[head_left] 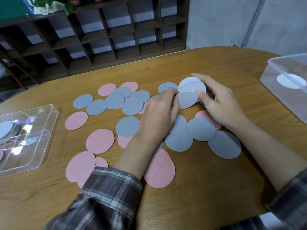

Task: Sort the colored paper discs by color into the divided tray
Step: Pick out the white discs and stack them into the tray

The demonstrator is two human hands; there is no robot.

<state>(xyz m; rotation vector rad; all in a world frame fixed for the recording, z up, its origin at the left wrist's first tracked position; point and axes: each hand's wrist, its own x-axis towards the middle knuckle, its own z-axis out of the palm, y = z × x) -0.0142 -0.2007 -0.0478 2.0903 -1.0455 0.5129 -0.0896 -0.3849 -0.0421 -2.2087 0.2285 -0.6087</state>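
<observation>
**Thin white discs, best taken by the rim**

Both hands meet above the middle of the table (pixel 216 188). The right hand (pixel 221 103) holds two overlapping white discs (pixel 191 85), with its thumb on their front and its fingers curved behind the upper one. The left hand (pixel 159 110) curls its fingertips onto the left edge of the lower disc and pinches it.

The discs look like thin paper: very light, flat and a little flexible. They probably slide easily on each other and on the smooth wood. I judge the rim to be the best place to hold, thumb above and finger below, and a hard squeeze may crease them.

Grey discs (pixel 127 128) and pink discs (pixel 99 141) lie loose around the hands, some overlapping. The divided tray (pixel 34 143) stands at the far left, well apart from the hands, with a pale disc (pixel 5 129) in one compartment.
</observation>
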